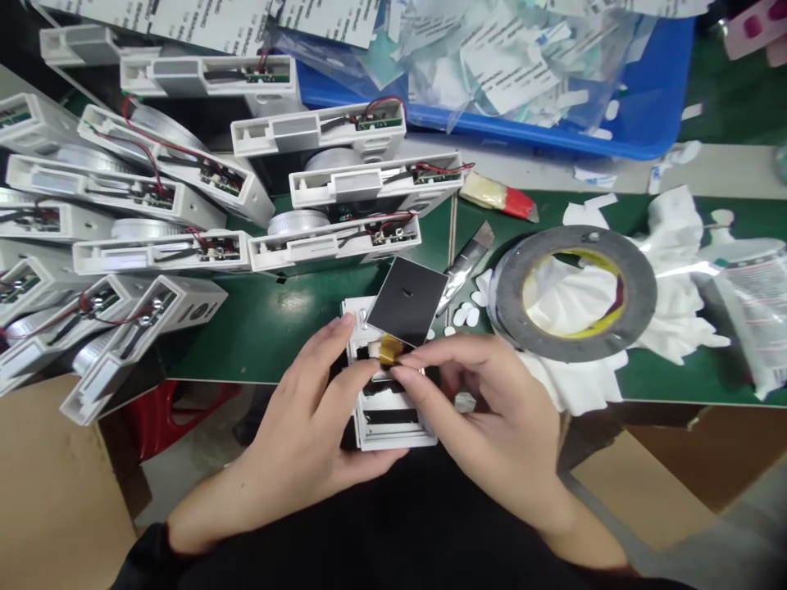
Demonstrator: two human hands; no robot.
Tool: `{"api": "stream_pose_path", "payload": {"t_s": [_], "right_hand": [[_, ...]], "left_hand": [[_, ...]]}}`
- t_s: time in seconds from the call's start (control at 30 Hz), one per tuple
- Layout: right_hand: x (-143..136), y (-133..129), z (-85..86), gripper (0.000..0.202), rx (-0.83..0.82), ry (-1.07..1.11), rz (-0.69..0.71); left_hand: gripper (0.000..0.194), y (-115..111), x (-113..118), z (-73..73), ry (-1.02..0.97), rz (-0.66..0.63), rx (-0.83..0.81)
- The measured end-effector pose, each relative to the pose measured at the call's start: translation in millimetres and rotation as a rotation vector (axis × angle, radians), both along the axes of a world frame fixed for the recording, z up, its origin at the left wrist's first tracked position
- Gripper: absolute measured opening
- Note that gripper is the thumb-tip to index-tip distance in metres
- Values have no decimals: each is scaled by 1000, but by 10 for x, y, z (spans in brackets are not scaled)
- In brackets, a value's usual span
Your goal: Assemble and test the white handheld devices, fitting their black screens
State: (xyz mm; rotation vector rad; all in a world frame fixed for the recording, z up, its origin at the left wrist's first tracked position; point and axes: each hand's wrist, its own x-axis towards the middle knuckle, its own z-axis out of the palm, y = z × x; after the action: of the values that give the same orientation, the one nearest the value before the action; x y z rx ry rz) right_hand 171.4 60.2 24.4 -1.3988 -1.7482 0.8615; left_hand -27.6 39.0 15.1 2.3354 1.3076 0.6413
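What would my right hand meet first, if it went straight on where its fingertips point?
The gold ribbon, which the right hand seems to touch already; just beyond is the left thumb. Depth there is unclear.

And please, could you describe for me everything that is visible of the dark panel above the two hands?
The dark panel is a thin, flat rectangle, almost black and smooth, with a narrow pale edge and a small mark near its middle. It could be glass or plastic; I cannot tell which. It sits askew over the far end of the white housing. An amber ribbon shows at its near edge, where the thumb and forefinger of the right hand appear to pinch. No finger clearly touches the panel itself.
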Motion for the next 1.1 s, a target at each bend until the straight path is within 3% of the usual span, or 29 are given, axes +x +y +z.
{"api": "stream_pose_path", "payload": {"t_s": [0.23,0.47,0.6,0.73,0.9,1.0,1.1], "right_hand": [[80,-28,64,14,-34,-46,50],[54,-80,-107,16,-75,169,15],[113,-100,-33,23,-12,9,61],[184,-65,92,10,35,-166,130],[185,31,92,7,78,-260,136],[161,89,80,7,29,-115,167],[149,97,77,9,-114,118,91]], "left_hand": [[43,-39,20,-55,50,6,51],[36,-24,20,-19,86,-7,37],[36,-25,16,-23,93,-16,28],[37,-21,11,-23,97,-33,23],[39,-9,15,0,86,-33,5],[39,-8,17,4,82,-29,-5],[37,-16,18,-6,80,-27,-11]]}}
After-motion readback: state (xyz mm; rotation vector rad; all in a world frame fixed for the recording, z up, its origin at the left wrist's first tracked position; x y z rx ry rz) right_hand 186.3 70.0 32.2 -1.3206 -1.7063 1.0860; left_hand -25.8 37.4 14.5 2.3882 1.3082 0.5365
